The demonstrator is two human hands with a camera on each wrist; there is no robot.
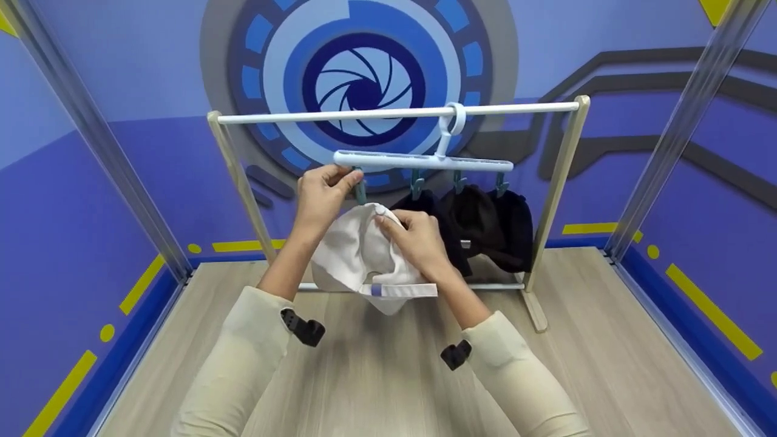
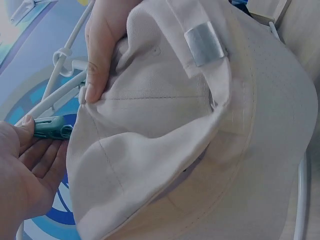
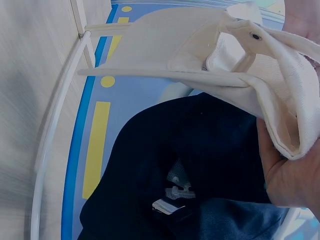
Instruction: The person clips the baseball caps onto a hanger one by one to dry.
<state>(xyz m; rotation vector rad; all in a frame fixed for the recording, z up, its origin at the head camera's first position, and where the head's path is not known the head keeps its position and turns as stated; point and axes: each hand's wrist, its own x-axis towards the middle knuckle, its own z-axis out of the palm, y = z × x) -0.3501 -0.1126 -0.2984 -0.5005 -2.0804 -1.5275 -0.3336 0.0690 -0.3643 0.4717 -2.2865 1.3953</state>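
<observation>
A cream baseball cap [image 1: 346, 243] hangs in my right hand [image 1: 419, 240], thumb on the outside near the crown's top in the left wrist view. Its strap with a metal buckle [image 2: 205, 44] shows there too. My left hand [image 1: 325, 197] pinches a green clip [image 2: 50, 128] under the left end of the light-blue clip hanger [image 1: 388, 159]. The clip's lower end is right at the crown's edge. In the right wrist view, a dark cap [image 3: 165, 140] hangs close beside the cream cap [image 3: 155, 45], partly hidden by it.
The hanger hooks over the white rail of a wooden-sided rack [image 1: 273, 116]. Several dark caps [image 1: 513, 230] hang from its other green clips, to the right of my hands. Below lies a wood-grain tabletop [image 1: 364, 376], with blue panel walls around it.
</observation>
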